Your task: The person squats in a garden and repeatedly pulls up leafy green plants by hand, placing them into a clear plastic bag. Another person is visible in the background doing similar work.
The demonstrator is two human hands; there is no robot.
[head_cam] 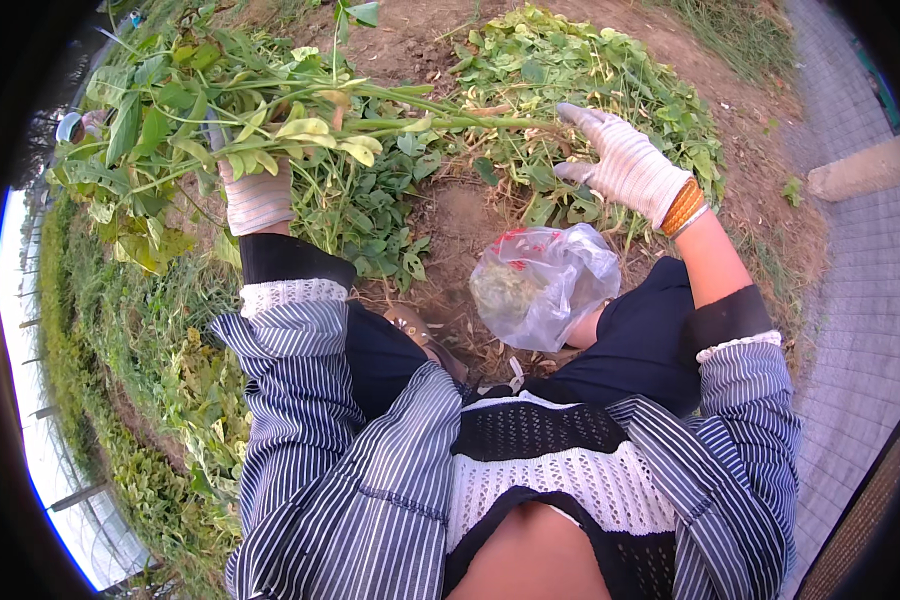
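An uprooted soybean plant (450, 122) with green leaves and plump pods (307, 133) stretches sideways at the upper left. My left hand (259, 191), in a knitted work glove, grips it; leaves and pods hide most of the fingers. Beside the stem's bare end is my right hand (622, 154), gloved too, with thumb and fingers spread apart. Whether a fingertip touches the stem cannot be made out. A clear plastic bag (544, 285) with red print stands on the soil between my legs, and pale green contents show through it.
A heap of pulled plants (570, 82) lies ahead, with more leafy plants (379, 202) left of the bare soil (457, 214). A paved path (859, 300) and a concrete block (862, 169) are at right. Another person (79, 126) is partly visible at far left.
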